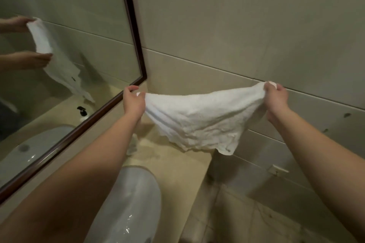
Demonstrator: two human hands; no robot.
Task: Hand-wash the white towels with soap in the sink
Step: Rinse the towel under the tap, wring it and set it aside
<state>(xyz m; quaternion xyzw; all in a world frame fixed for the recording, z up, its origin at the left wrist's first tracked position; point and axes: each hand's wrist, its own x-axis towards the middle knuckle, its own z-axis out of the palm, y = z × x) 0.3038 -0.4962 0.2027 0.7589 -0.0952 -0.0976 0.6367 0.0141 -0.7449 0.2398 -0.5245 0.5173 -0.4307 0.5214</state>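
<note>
A white towel (199,118) hangs spread out in the air above the beige countertop (173,165), to the right of the sink (134,203). My left hand (133,100) pinches its left corner and my right hand (275,97) grips its right corner. The towel sags between them, its lower edge hanging free near the counter's far right end. The white sink lies low in the view, partly hidden by my left forearm. A soap pump bottle shows only as a reflection in the mirror (59,45).
A dark-framed mirror covers the wall at left and reflects the towel, hands and sink. Tiled wall (237,35) stands right behind the towel. A small pale object (132,145) sits on the counter behind my left forearm. Floor tiles (246,213) lie beyond the counter's right edge.
</note>
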